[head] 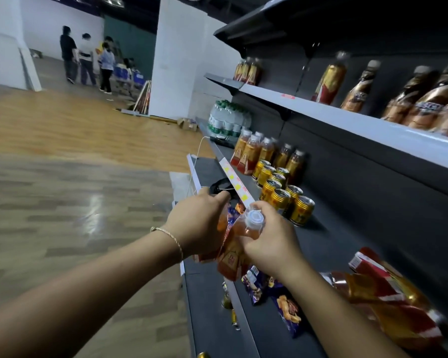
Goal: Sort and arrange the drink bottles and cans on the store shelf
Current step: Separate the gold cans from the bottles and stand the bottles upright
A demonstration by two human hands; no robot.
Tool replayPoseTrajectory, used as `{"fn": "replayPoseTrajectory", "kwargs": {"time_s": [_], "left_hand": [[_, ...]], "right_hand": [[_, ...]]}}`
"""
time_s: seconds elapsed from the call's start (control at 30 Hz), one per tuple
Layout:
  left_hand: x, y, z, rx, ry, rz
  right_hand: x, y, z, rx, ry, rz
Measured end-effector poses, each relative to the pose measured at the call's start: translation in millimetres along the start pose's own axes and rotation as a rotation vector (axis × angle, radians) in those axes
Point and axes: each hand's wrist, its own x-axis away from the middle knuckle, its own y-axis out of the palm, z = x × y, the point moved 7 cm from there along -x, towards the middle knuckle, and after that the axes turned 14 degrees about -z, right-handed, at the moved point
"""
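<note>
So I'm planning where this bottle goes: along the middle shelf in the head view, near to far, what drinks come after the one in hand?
Held bottle → gold cans → orange bottles → green-capped water bottles.

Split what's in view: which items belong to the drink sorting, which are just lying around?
Job: orange drink bottle gripped by left hand and right hand; gold cans; upright tea bottles; water bottles; brown bottles on upper shelf.

Lying about: purple snack bags; black strap; cardboard box on floor.
</note>
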Motion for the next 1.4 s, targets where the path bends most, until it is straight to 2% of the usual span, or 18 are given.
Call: {"fn": "replayPoseTrajectory", "kwargs": {"time_s": [0.17, 0.37, 0.5, 0.7, 0.83, 1.1, 1.27, 1.4], "left_hand": [[-66.4, 8.7, -23.9, 0.012, 0.095, 0.066], [-166.0, 0.2, -47.4, 0.085, 0.266, 0.141], [-231.3, -14.4, -47.5, 0.087, 0.417, 0.164], [-311.7, -20.0, -39.2, 0.144, 0.523, 0.208], [-349.1, -6.2, -25.6, 0.15, 0.618, 0.222], [-426.8, 23.0, -2.0, 0.127, 0.665, 0.224], [-492.9, 28.2, 12.8, 0.072, 0.629, 0.158], [-537.1, 39.0, 30.6, 0.049, 0.634, 0.076]], "right_hand": [[-60.5, -2.9, 11.7, 0.012, -0.013, 0.123], [-131.7, -30.1, 25.6, -0.018, 0.036, 0.358], [-167.4, -58.2, 22.3, -0.005, 0.057, 0.542], [-202.2, -83.2, 35.0, 0.077, 0.101, 0.715], [-221.7, -95.8, 57.0, 0.109, 0.153, 0.757], [-273.0, -127.7, 120.3, 0.173, 0.264, 0.751], [-327.7, -154.1, 183.6, 0.111, 0.398, 0.63], [-359.8, -165.6, 225.3, 0.071, 0.491, 0.625]]}}
